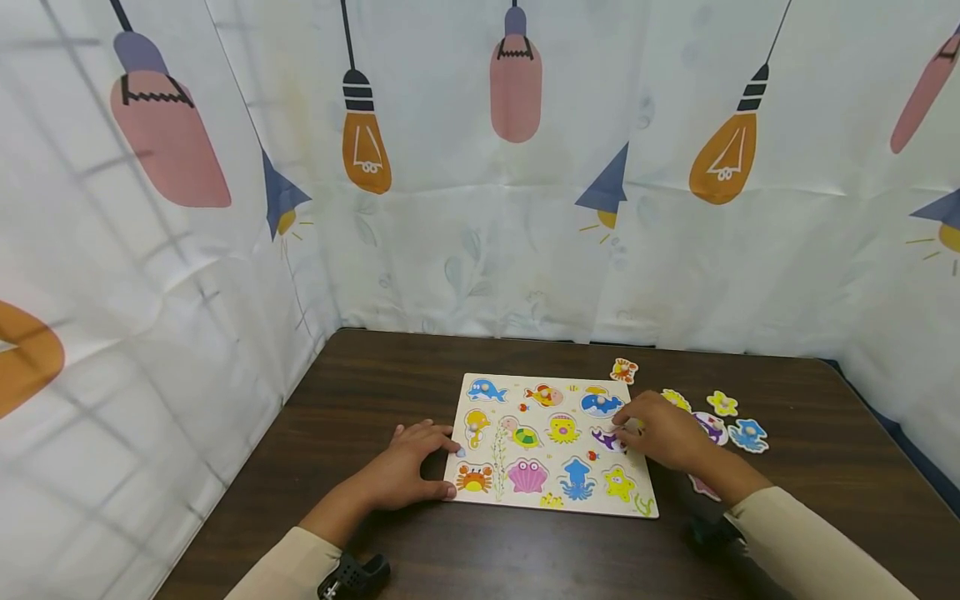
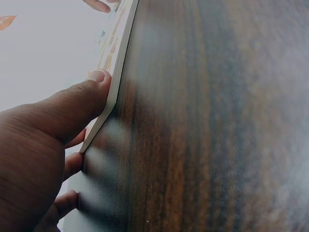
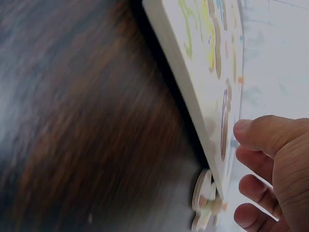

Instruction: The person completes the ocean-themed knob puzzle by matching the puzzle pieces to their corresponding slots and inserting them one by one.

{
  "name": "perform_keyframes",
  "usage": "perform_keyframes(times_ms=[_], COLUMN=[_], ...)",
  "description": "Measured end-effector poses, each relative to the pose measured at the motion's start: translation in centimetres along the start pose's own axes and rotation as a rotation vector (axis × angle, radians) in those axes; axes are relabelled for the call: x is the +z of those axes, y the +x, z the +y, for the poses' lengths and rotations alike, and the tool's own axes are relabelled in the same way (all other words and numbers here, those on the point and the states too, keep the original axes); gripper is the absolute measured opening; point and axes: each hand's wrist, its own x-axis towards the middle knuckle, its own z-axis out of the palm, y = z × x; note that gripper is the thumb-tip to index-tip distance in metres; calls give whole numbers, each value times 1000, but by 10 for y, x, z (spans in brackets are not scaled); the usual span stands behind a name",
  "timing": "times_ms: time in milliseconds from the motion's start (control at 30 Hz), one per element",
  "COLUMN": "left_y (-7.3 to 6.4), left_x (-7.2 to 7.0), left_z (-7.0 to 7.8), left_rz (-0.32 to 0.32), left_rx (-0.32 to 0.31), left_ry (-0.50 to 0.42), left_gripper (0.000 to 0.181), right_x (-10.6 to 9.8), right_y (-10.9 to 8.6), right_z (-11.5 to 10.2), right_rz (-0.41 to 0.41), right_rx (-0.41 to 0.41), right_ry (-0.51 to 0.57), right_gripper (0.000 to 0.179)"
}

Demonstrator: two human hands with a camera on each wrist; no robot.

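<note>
Likely light and stiff, the sea-animal puzzle board (image 1: 553,455) suits an edge hold, where the left hand (image 1: 408,468) rests, fingers loose; whether the right hand (image 1: 667,431) pinches is unclear.

Head view looks down — close, low wrist views share the board (image 1: 554,463).

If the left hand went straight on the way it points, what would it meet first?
The puzzle board: the left hand touches its left side. Sliding over the top instead, it would probably meet the seahorse, though its height is unclear.
</note>
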Motion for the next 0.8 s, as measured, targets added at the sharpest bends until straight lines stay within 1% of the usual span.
perform_keyframes(times_ms=[233,400,533,800], left_y=[0,0,0,0], left_x=[0,-1,0,-1], left_z=[0,0,0,-1], left_rz=[-3,-7,-9,-16], left_rx=[-8,-15,-16,-16], left_ry=[3,5,2,0], left_gripper=[57,58,58,58], right_x=[-4,-8,-8,-5], right_y=[-5,-9,-10,-16], right_z=[15,25,33,47], right_rz=[47,24,7,51], right_rx=[-17,-12,-46,-134], right_ry=[-35,-20,-14,-52], right_gripper=[16,20,19,19])
